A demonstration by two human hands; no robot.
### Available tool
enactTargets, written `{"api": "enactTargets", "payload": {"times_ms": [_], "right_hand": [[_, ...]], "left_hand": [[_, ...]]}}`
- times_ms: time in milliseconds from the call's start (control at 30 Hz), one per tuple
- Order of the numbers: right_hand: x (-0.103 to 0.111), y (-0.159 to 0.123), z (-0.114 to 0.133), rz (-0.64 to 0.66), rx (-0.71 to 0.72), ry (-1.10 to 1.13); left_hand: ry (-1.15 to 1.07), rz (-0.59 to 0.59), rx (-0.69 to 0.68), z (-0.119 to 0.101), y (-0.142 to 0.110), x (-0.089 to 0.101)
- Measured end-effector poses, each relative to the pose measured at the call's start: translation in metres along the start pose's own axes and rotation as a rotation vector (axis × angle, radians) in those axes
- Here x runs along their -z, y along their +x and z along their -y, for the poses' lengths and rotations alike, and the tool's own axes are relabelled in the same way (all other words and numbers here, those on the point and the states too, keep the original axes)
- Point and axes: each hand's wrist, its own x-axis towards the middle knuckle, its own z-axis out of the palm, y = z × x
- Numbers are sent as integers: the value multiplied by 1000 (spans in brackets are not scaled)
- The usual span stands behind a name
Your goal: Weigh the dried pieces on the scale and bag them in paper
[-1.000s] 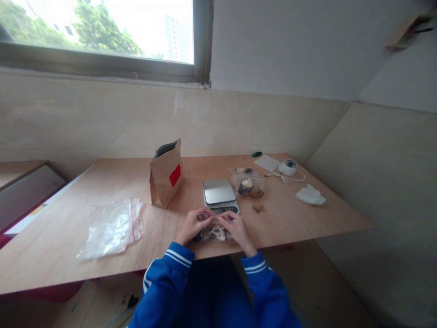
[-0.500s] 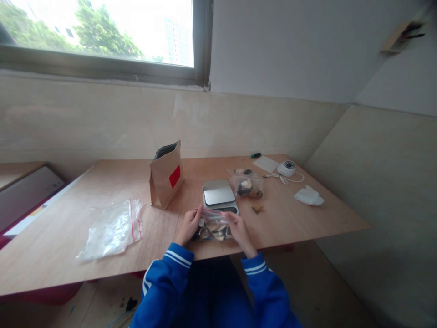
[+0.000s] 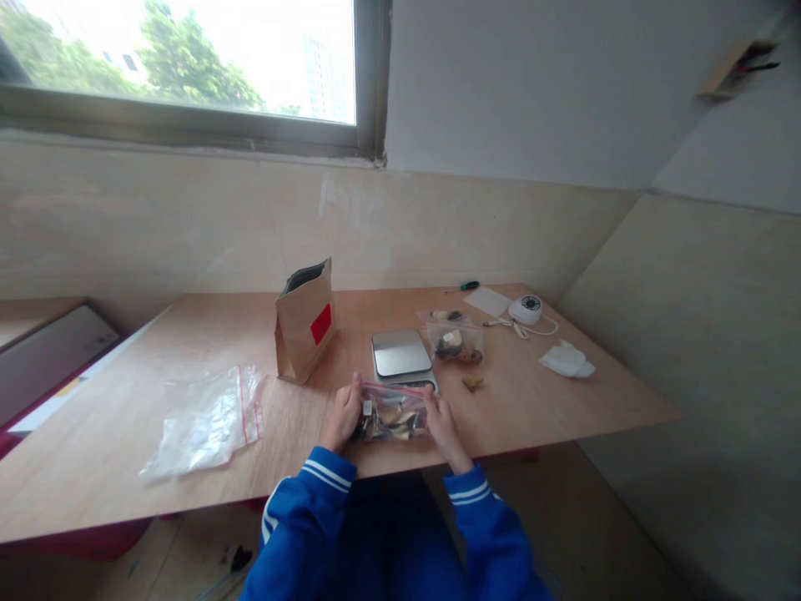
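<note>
Already filled, the zip-lock bag (image 3: 393,419) is pinched by left hand (image 3: 342,416) and right hand (image 3: 441,422); brown scrap (image 3: 472,383) lies unbagged

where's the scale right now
In the head view, the scale sits on the table, right of the brown pouch, its near edge partly hidden by the held bag.

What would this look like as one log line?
left hand: holds filled bag, left end | right hand: holds its right end | scale: beyond filled bag | paper bag: upright, open-topped
</note>
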Motion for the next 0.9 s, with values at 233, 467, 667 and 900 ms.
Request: {"api": "enactTargets", "payload": {"times_ms": [233, 467, 667, 900], "right_hand": [[1, 0, -4, 4, -13, -31], [-1, 0, -2, 5, -9, 36], [-2, -2, 4, 24, -20, -4], [-2, -4, 9, -15, -33, 11]], "left_hand": [[0, 2, 26, -2, -1, 0], [-37, 9, 39, 1, -1, 1], [-6, 0, 41, 4, -2, 0], [14, 17, 18, 4, 0, 2]]}}
